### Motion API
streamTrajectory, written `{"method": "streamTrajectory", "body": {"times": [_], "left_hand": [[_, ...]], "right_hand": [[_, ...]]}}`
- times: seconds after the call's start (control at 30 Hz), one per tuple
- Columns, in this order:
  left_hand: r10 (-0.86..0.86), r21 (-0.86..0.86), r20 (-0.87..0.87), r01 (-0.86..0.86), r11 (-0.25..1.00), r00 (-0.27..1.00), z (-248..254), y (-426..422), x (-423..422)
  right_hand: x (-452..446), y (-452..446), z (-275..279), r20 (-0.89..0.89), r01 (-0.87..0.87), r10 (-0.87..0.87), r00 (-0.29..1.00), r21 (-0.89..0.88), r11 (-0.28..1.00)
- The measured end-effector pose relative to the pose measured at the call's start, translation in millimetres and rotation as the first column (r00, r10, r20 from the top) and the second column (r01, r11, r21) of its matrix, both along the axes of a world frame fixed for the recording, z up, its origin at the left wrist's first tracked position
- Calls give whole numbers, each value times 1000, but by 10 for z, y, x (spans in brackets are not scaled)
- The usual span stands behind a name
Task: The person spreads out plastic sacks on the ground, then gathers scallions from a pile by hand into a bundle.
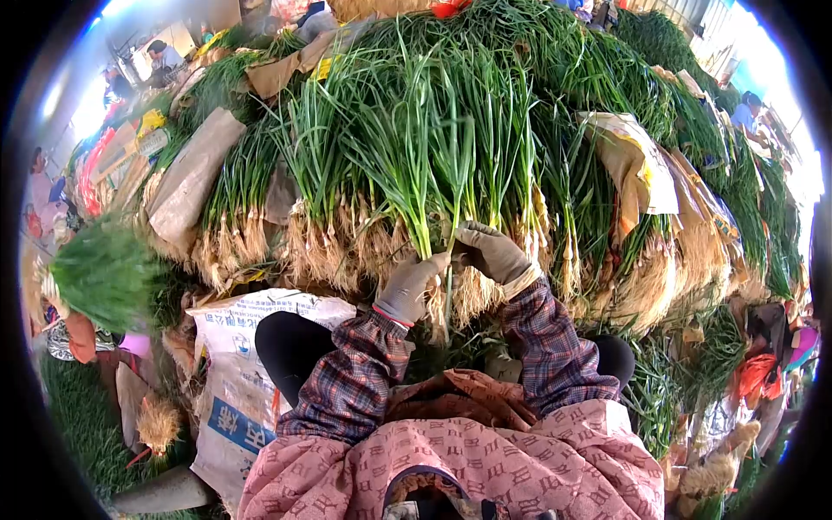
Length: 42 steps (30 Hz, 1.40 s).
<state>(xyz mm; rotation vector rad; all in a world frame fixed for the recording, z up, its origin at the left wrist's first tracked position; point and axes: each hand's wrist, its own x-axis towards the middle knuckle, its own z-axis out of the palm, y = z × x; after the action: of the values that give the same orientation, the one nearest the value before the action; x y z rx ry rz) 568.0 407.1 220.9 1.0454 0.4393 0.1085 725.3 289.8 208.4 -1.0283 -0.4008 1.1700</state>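
Observation:
My left hand (pixel 412 290), in a grey-brown work glove, is closed around the pale lower stems of a few green onions (pixel 422 232). Their leaves point away from me and their roots hang below the fist. Just to the right, my gloved right hand (pixel 492 253) pinches at the stem of a green onion (pixel 456 208); the exact contact is partly hidden by the fingers. Behind both hands stands a long row of green onions (pixel 325 156) with stringy, straw-coloured roots (pixel 325 251) facing me.
A white printed sack (pixel 238 347) lies left of my knees. Brown sheets (pixel 195 178) and a paper sack (pixel 637 165) cover parts of the heap. A blurred green onion bundle (pixel 104 273) is at far left. Other people (pixel 165 56) sit around the edges.

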Motion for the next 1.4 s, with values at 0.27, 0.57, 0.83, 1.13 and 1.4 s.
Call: {"method": "streamTrajectory", "body": {"times": [0.27,0.57,0.83,1.13,1.4], "left_hand": [[49,-9,120,-48,999,992,78,67,-132],[100,361,84,-123,924,992,-49,32,-180],[124,328,-37,-105,939,992,199,-15,-306],[35,341,-125,10,940,992,131,-76,-384],[-103,377,-215,180,909,971,342,278,-565]], "right_hand": [[-309,-144,-93,689,-493,460,561,-168,854],[-610,-94,199,494,-142,317,810,-359,922],[-646,-211,111,311,15,73,948,-272,962],[-195,66,304,348,108,8,938,-311,944],[-35,-292,398,747,184,108,656,-296,937]]}}
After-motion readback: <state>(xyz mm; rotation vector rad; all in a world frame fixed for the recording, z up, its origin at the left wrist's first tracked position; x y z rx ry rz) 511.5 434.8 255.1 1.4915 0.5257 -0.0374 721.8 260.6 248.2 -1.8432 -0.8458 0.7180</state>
